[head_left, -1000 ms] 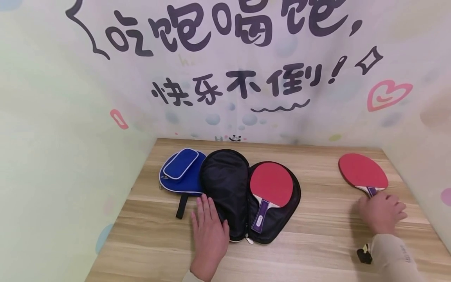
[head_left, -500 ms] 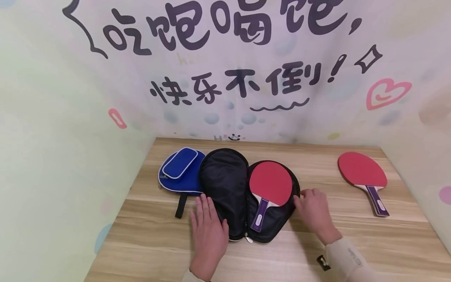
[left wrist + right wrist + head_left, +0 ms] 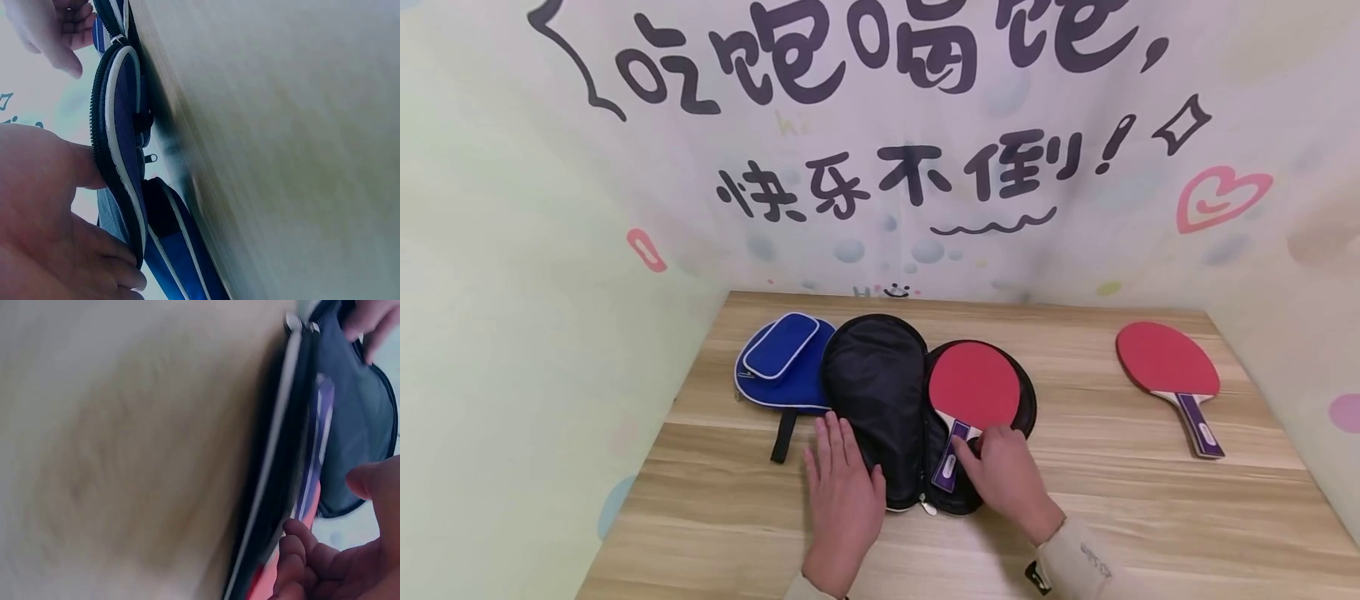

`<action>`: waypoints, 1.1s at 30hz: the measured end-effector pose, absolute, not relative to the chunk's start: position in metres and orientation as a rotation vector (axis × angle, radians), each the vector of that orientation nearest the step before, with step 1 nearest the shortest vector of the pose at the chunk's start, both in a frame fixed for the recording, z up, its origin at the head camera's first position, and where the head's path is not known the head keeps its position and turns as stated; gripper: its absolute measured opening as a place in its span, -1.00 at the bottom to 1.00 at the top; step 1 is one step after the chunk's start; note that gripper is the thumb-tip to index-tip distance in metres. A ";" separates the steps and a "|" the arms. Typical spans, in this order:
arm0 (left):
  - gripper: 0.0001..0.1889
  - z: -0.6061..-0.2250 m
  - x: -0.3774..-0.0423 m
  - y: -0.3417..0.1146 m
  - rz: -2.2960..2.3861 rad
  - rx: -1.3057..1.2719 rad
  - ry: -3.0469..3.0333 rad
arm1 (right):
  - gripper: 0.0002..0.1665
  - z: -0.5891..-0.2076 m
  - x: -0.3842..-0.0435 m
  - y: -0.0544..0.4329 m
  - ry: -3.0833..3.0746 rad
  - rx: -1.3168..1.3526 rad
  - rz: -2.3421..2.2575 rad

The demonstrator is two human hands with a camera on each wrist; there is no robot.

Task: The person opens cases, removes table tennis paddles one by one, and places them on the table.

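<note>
An unzipped paddle case (image 3: pixel 880 400) lies spread flat, its black lining up. On its right half rests a table tennis paddle (image 3: pixel 976 385) with red rubber and a purple handle (image 3: pixel 320 431). My left hand (image 3: pixel 847 492) lies with straight fingers along the left half's lower edge; in the left wrist view, its thumb and fingers are at the zipped rim (image 3: pixel 119 137). My right hand (image 3: pixel 1009 477) is at the paddle's handle, thumb over it. In the right wrist view, the fingertips (image 3: pixel 294 528) are right beside the handle and the thumb stands apart from them.
A second red paddle (image 3: pixel 1168 360) lies on the wooden table (image 3: pixel 1150 517) at the right. A blue case (image 3: pixel 808 379) with a small pouch and a black strap (image 3: pixel 784 435) sits left of the black lining, partly under it. A printed wall cloth (image 3: pixel 895 258) stands behind.
My right hand has left the paddle at the far right and moved left, past the case's right rim, to the handle of the paddle on the case. The left hand stays in place.
</note>
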State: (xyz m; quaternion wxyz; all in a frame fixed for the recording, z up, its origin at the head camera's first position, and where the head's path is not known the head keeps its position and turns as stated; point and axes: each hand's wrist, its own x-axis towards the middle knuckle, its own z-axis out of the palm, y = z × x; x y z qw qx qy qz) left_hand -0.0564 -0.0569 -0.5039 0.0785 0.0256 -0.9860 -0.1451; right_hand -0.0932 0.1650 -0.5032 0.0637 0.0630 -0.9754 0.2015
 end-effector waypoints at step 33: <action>-0.11 -0.504 -0.056 -0.056 -0.499 0.091 -2.997 | -0.52 -0.505 -0.067 0.175 -2.760 -0.403 1.369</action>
